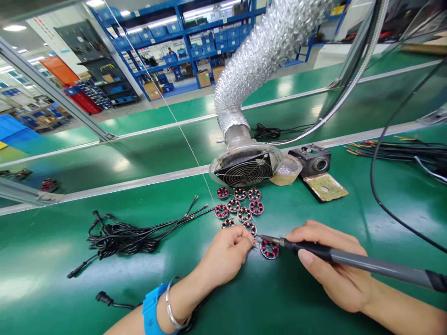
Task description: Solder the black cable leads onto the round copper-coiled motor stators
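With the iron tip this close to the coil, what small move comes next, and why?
Probably ease the grey soldering iron in the right hand slightly left, onto the wire ends pinched by the left hand: its tip sits just short of them, above the round red-wound stator coil.

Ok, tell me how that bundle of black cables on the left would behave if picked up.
The black cable bundle lies in loose tangled loops, so it would probably droop floppily. Its thin leads suggest it is light. The tangle would likely lift as one clump, ends trailing.
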The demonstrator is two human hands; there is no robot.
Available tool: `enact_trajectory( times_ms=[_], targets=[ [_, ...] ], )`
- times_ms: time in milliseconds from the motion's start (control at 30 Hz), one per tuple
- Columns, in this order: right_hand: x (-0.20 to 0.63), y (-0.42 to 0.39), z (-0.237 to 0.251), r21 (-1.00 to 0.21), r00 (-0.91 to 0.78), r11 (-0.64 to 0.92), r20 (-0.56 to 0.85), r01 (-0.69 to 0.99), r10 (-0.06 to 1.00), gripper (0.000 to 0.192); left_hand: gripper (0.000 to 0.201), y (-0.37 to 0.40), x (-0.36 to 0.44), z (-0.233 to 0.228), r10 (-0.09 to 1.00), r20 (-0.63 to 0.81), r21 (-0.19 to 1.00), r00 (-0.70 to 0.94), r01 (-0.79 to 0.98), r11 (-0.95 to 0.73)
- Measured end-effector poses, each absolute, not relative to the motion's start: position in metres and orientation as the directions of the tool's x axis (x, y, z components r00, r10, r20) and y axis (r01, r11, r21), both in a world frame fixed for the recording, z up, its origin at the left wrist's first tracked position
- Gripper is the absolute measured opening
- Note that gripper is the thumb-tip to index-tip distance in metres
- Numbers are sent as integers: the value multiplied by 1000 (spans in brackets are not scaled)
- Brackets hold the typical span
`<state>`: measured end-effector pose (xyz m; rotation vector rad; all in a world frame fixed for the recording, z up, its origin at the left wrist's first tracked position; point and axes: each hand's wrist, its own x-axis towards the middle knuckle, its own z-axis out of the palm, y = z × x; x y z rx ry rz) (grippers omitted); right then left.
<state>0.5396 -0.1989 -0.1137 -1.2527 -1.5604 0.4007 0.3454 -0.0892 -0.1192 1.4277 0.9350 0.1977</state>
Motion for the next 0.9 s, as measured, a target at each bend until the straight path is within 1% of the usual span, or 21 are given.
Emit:
enact_trajectory(
  times_ms=[300,600,667,800,900],
  targets=[
    [541,-197,-112,-735,54,427,530,527,847,19,23,-90,347,-120,628,-455,886,632,396,243],
    [540,-198,-111,-746,76,418,527,518,846,19,20,-90,347,-120,625,-453,885,636,405,230],
    [541,-199,-112,-740,67,417,526,528,848,19,19,-90,346,-120,625,-445,886,641,413,208],
    [545,-200,-114,-709,22,439,538,552,842,22,21,-89,343,-121,658,-400,888,638,447,107],
    [543,-199,-114,-726,58,424,535,541,843,20,22,-89,344,-122,668,-388,883,634,463,74]
  ],
)
